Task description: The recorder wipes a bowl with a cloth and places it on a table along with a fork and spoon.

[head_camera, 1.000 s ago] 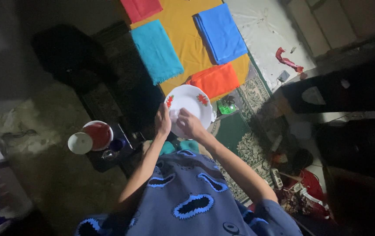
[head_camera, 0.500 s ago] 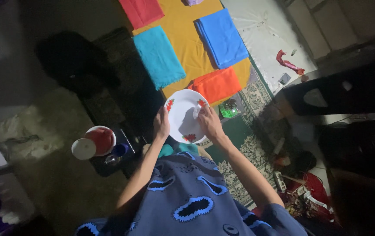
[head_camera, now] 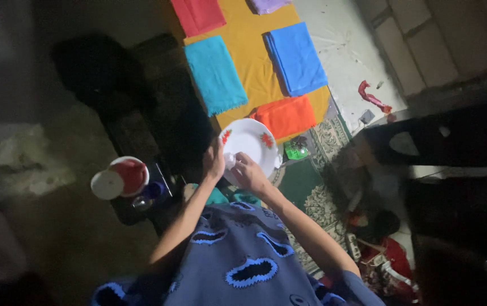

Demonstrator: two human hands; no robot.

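Head view: left hand (head_camera: 214,161) grips the left rim of a white floral plate (head_camera: 252,144) at frame centre. Right hand (head_camera: 248,173) presses a small white wad (head_camera: 230,160) on its face. Orange cloth (head_camera: 286,116) just above.

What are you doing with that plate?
A person holds a white plate with red flower prints over the floor. The left hand grips its edge, and the right hand presses something small and pale, perhaps a cloth, against the plate's face. Beyond the plate, folded cloths lie on a yellow sheet: an orange cloth, a teal cloth and a blue cloth.
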